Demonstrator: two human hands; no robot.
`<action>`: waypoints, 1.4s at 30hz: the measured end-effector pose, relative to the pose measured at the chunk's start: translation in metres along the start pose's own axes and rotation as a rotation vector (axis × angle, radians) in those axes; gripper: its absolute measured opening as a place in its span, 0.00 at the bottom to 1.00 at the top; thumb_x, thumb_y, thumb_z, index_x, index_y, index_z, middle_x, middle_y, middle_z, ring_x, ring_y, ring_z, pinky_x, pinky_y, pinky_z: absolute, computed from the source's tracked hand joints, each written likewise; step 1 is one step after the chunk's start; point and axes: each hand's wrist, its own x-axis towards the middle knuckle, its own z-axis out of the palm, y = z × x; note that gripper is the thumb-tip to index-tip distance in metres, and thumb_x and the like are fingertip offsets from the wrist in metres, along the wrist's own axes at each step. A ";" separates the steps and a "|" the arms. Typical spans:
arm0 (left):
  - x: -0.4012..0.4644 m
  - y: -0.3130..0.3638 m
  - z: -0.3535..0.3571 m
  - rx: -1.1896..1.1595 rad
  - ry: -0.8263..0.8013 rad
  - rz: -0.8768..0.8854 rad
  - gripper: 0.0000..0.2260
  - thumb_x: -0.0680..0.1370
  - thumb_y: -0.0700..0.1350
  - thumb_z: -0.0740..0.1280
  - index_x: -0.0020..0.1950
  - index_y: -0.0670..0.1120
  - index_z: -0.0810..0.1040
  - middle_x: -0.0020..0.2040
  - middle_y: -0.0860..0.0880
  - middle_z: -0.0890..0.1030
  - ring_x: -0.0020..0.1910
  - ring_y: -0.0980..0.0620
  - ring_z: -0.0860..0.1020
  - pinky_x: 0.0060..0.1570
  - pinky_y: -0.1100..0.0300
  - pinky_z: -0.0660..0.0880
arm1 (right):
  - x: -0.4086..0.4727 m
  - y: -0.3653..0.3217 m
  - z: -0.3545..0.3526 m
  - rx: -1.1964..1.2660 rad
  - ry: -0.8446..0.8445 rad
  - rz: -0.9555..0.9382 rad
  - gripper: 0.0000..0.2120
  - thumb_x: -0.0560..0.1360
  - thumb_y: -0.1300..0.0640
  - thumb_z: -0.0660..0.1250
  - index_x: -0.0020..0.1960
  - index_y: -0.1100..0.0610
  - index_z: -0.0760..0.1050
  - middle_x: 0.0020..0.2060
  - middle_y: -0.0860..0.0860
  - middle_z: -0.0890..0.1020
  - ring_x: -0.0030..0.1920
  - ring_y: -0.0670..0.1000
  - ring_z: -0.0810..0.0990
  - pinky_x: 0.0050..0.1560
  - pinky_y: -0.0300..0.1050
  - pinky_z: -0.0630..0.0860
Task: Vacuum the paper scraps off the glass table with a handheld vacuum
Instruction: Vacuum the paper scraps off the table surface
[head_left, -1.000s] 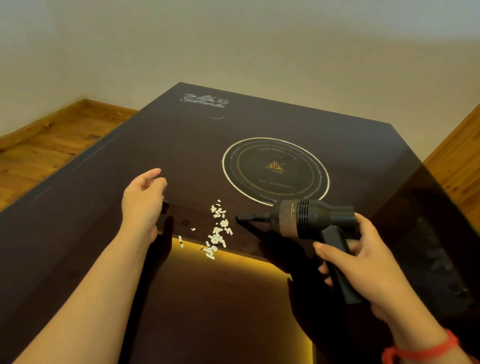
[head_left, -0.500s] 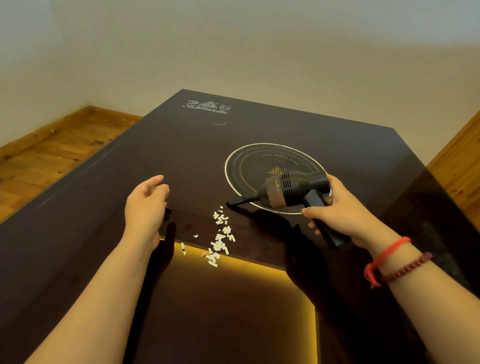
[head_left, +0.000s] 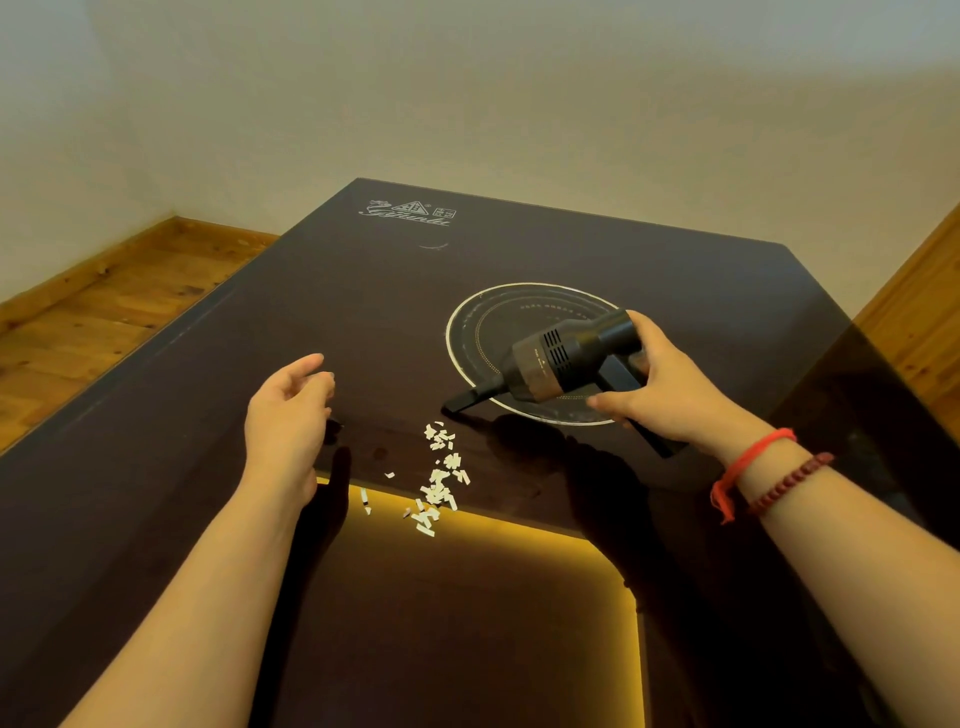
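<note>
A loose heap of small white paper scraps (head_left: 439, 480) lies on the dark glass table (head_left: 260, 332), a few stray bits to its left. My right hand (head_left: 660, 387) grips a black handheld vacuum (head_left: 561, 361) by its handle. Its flat nozzle points down-left and its tip sits just above the far end of the scraps, close to the glass. My left hand (head_left: 288, 415) hovers over the table left of the scraps, fingers loosely curled and holding nothing.
A white ring marking (head_left: 530, 353) is printed on the glass under the vacuum, a logo (head_left: 408, 214) near the far edge. A yellow light strip (head_left: 519, 535) glows beneath the near glass. Wooden floor (head_left: 104, 306) lies left and right; a wall stands behind.
My right hand has carried the vacuum away from me and tilted its nozzle down toward the far end of the scraps. The left hand has stayed nearly still.
</note>
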 end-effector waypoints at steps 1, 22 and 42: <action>0.000 0.000 0.000 0.001 0.000 0.001 0.15 0.78 0.41 0.63 0.65 0.50 0.74 0.57 0.50 0.77 0.55 0.54 0.76 0.53 0.60 0.71 | -0.001 0.001 0.001 0.001 0.001 0.007 0.42 0.68 0.60 0.73 0.74 0.50 0.53 0.63 0.51 0.70 0.61 0.52 0.72 0.58 0.51 0.73; 0.000 -0.001 0.000 0.002 -0.005 -0.009 0.15 0.78 0.41 0.63 0.64 0.51 0.75 0.52 0.54 0.77 0.51 0.58 0.75 0.54 0.58 0.71 | -0.007 0.010 0.002 -0.023 -0.003 0.055 0.42 0.69 0.61 0.72 0.75 0.50 0.52 0.66 0.58 0.71 0.54 0.61 0.79 0.54 0.55 0.77; 0.000 0.000 0.000 0.001 -0.003 -0.016 0.14 0.78 0.41 0.63 0.63 0.52 0.75 0.51 0.56 0.77 0.51 0.58 0.75 0.53 0.59 0.71 | -0.007 0.004 -0.001 -0.030 -0.044 0.042 0.40 0.70 0.63 0.71 0.74 0.50 0.53 0.59 0.59 0.76 0.34 0.51 0.82 0.37 0.43 0.78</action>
